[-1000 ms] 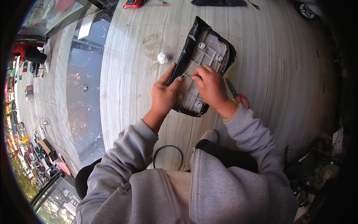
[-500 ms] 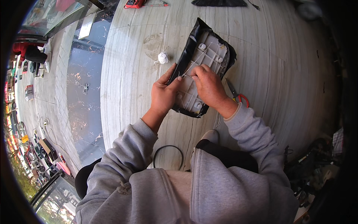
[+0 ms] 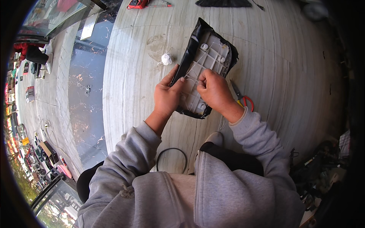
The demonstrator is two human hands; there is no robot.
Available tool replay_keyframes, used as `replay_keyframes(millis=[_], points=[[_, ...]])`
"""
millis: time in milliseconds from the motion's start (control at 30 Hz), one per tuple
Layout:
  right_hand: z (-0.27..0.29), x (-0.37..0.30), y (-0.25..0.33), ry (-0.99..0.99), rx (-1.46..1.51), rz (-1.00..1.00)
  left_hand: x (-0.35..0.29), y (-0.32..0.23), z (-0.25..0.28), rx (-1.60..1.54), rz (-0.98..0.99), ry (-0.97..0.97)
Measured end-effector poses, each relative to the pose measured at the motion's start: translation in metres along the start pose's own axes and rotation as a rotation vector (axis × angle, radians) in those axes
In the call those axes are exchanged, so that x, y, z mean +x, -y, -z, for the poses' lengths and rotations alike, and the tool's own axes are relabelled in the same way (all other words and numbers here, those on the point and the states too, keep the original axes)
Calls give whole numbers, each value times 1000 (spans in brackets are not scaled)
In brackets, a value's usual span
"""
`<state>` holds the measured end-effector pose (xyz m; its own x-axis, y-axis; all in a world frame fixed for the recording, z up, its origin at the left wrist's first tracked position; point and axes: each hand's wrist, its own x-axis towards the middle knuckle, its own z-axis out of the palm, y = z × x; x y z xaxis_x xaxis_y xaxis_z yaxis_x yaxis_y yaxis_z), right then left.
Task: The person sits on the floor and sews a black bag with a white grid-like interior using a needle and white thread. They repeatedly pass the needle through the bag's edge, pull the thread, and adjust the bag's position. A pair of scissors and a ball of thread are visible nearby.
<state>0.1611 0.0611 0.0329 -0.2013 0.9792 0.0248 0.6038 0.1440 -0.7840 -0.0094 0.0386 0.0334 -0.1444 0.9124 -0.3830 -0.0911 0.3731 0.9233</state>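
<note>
Gripping black-edged, pale-grey ribbed plastic panel with left hand; clenching right hand over it, cannot tell contents. Cannot read blurred markings on small dark rectangular package.

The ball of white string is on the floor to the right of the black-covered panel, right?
Not quite: the ball of white string is on the floor, but to the left of the black-covered panel. The head view shows it.
</note>
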Motion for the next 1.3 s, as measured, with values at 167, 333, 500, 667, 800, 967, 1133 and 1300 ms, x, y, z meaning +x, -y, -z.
replay_keyframes(millis=[167,333,500,667,800,967,1133,1300], points=[[2,5,3,5,91,-113,-1,-1,1,17,16,7],[7,3,4,102,136,-231,-4,1,-1,71,-49,-15],[0,11,6,95,256,-306,-3,4,0,82,-74,-14],[-1,16,14,97,443,-471,-2,5,-2,144,-89,-29],[-6,15,13,28,471,-485,-7,1,-5,177,-96,-47],[-24,24,-3,-255,297,-201,-10,-3,-5,304,-75,-61],[-21,25,-12,-184,357,-147,-11,4,-5,345,-105,-56],[-11,24,-7,-136,678,-399,-9,8,-5,327,-119,-57]])
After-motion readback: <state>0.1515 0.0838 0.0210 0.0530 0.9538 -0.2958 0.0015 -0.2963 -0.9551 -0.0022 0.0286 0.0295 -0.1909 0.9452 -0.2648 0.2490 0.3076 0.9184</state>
